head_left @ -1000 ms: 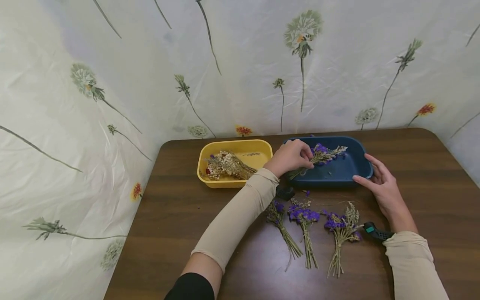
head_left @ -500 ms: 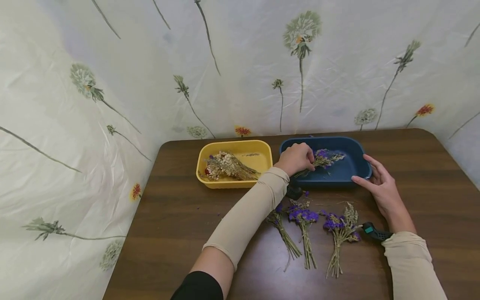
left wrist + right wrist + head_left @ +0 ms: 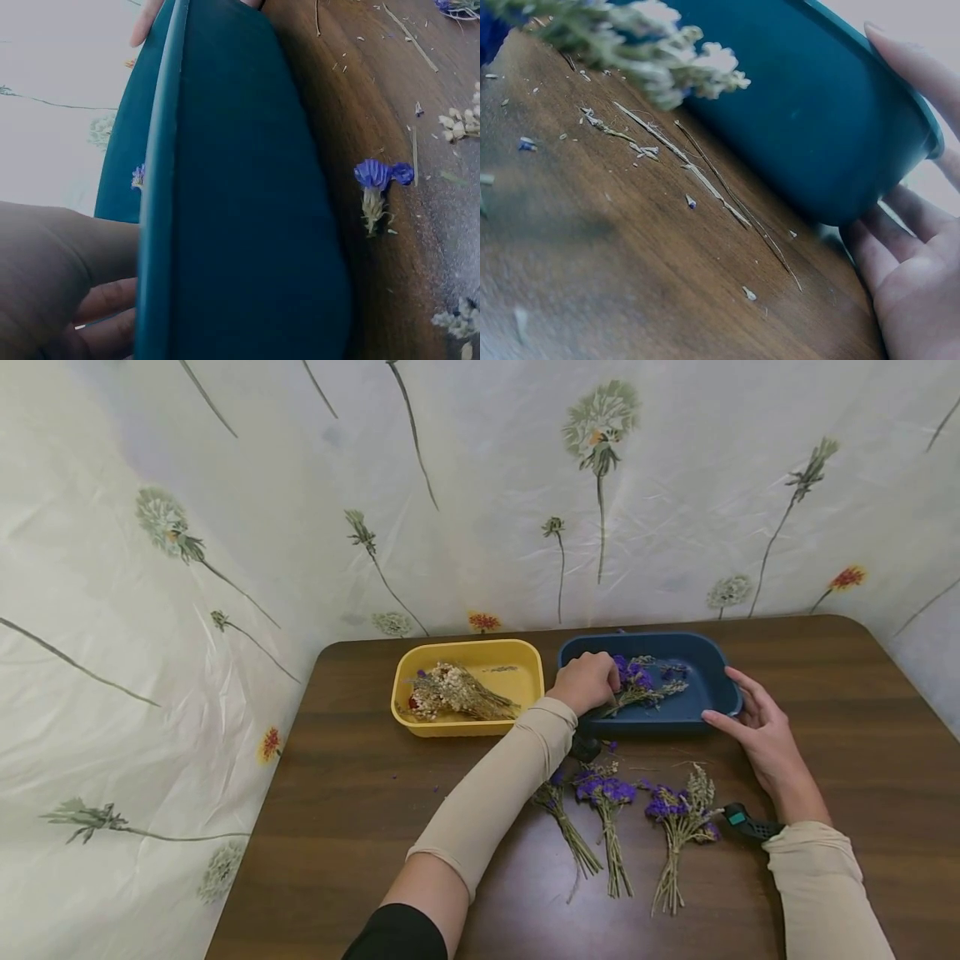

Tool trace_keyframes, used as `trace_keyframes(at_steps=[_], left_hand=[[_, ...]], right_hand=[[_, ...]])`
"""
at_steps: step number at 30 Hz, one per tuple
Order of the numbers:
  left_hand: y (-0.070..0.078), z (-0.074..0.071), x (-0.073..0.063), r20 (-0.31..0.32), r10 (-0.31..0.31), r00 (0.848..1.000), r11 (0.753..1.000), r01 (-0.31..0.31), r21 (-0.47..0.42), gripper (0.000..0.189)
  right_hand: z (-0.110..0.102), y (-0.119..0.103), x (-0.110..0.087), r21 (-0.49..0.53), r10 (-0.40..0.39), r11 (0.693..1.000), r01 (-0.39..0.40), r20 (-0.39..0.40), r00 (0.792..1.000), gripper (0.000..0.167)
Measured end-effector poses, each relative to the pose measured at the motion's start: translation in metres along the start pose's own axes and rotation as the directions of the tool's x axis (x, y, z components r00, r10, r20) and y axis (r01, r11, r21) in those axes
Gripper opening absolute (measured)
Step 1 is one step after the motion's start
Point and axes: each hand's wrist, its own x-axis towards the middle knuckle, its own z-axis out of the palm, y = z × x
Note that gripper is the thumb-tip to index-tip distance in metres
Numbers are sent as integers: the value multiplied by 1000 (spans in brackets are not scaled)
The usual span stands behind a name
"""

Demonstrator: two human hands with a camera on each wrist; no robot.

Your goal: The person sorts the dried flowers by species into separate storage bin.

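My left hand (image 3: 588,681) reaches into the left end of the blue tray (image 3: 716,681). Its fingertips are hidden below the hand and behind the tray wall. Dried flowers with purple heads and pale sprigs (image 3: 637,685) lie in the tray right beside these fingers, their stems running under the hand. Whether the left fingers hold the stems I cannot tell. My right hand (image 3: 768,735) grips the tray's right end, thumb at the near corner and fingers round the far side. In the right wrist view, the fingers (image 3: 885,240) reach the base of the tray wall (image 3: 780,112).
A yellow tray (image 3: 401,693) with dried pale and red flowers stands to the left. On the brown table (image 3: 322,843) three tied bunches, the left one (image 3: 570,827), middle one (image 3: 611,827) and right one (image 3: 678,835), lie in front. Loose bits (image 3: 682,157) are scattered nearby.
My left hand has lowered and turned further into the blue tray. The flowers beside it have shifted, with more purple heads showing. The right hand stays at the tray's end.
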Motion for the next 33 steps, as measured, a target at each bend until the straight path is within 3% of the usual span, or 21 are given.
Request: trace_keyframes(at_steps=[14, 20, 25, 33], left_hand=[[-2, -8, -4, -15, 43, 999, 995, -44, -93, 9], [-7, -14, -12, -62, 68, 996, 992, -74, -100, 9], [-14, -23, -26, -129, 113, 985, 983, -130, -133, 13], [-31, -41, -59, -229, 146, 962, 947, -203, -248, 18]], right_hand=[[0, 0, 0, 13, -4, 1000, 4, 0, 1000, 77], [0, 1, 1, 9, 2, 1000, -2, -3, 1000, 77], [0, 0, 1, 9, 3, 1000, -3, -3, 1000, 77], [-1, 0, 0, -14, 14, 1000, -14, -5, 1000, 77]])
